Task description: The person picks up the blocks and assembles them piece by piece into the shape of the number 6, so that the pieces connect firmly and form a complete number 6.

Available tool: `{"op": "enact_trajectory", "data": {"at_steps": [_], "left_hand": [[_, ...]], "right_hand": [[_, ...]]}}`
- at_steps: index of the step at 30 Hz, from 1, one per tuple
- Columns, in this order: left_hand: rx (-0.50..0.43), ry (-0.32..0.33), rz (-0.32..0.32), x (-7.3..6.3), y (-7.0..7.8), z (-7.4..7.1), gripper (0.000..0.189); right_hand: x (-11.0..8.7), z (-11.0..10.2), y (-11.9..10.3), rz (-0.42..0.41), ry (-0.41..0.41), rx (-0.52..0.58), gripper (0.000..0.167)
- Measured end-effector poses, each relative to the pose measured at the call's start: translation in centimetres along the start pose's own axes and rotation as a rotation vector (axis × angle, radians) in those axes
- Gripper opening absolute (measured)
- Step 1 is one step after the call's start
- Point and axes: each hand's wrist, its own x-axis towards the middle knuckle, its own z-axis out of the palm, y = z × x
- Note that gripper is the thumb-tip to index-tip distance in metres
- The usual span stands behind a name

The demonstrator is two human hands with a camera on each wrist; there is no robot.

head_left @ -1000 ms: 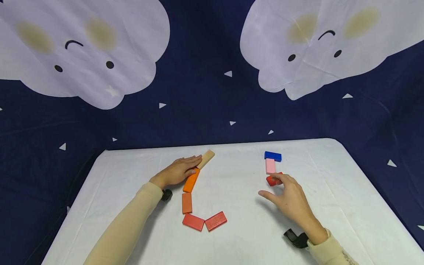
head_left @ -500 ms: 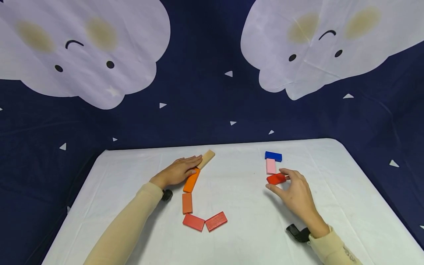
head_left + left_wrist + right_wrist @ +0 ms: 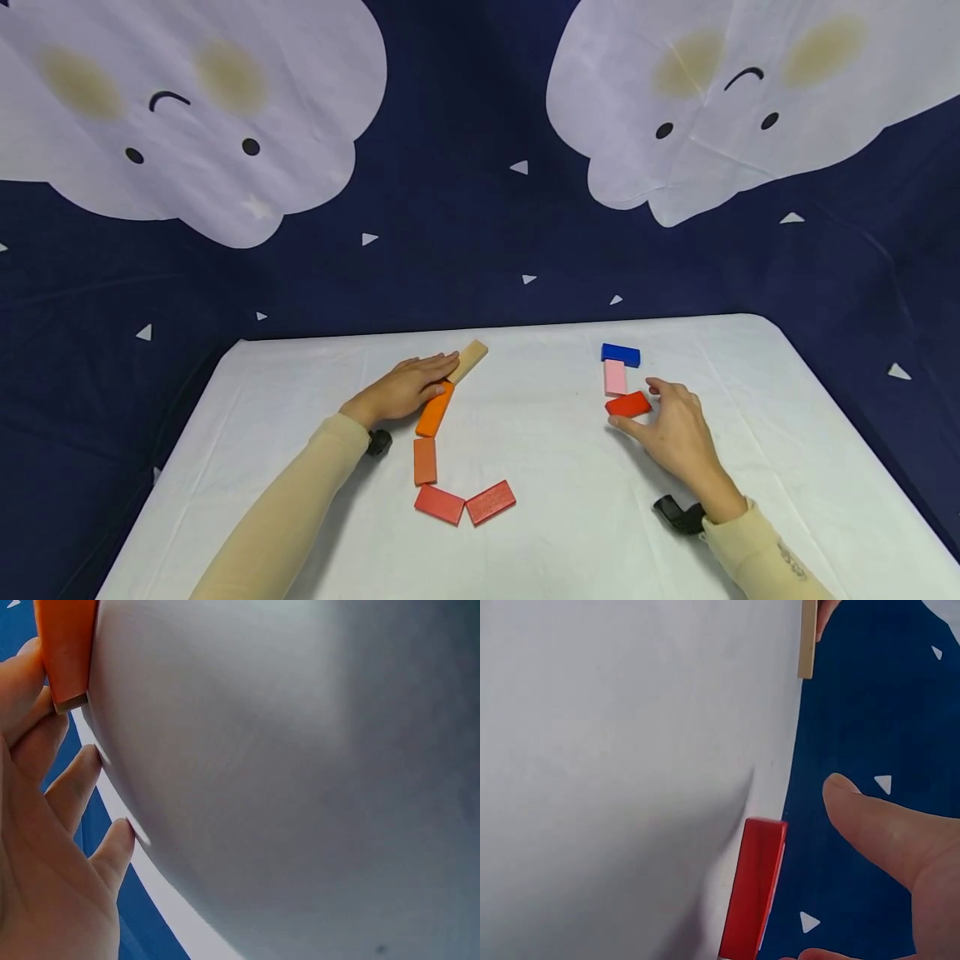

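Note:
My left hand [image 3: 401,390] lies flat with its fingers extended, fingertips on a natural wood block [image 3: 469,360] and thumb at the orange block [image 3: 433,412]. In the left wrist view the orange block [image 3: 66,649] shows at the top left, beside the fingers. On the right, my right hand [image 3: 678,433] hovers round a bright red block [image 3: 628,405], thumb and fingers spread apart at its near and far sides. The right wrist view has the thumb well away from the red block [image 3: 754,889]. A pink block [image 3: 615,378] lies just behind it, against a blue block [image 3: 621,356].
The left line of blocks curves toward me through a dark orange block [image 3: 424,461] to a red block [image 3: 440,505] and another red block [image 3: 491,502]. White cloth covers the table [image 3: 540,433]. A navy curtain [image 3: 457,208] hangs behind its far edge.
My right hand has drawn back rightward from over the red block, leaving the block fully visible and lying slanted below the pink one. My left hand has stayed in place.

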Motion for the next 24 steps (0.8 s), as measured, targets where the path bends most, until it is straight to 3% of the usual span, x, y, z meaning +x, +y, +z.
{"op": "enact_trajectory", "data": {"at_steps": [12, 24], "left_hand": [[0.004, -0.007, -0.012, 0.0, -0.1, 0.1, 0.055], [0.000, -0.011, -0.009, 0.1, -0.2, 0.1, 0.055]], "right_hand": [[0.9, 0.3, 0.8, 0.055, -0.088, 0.000, 0.093], [1.5, 0.7, 1.0, 0.054, -0.152, -0.036, 0.084]]}}
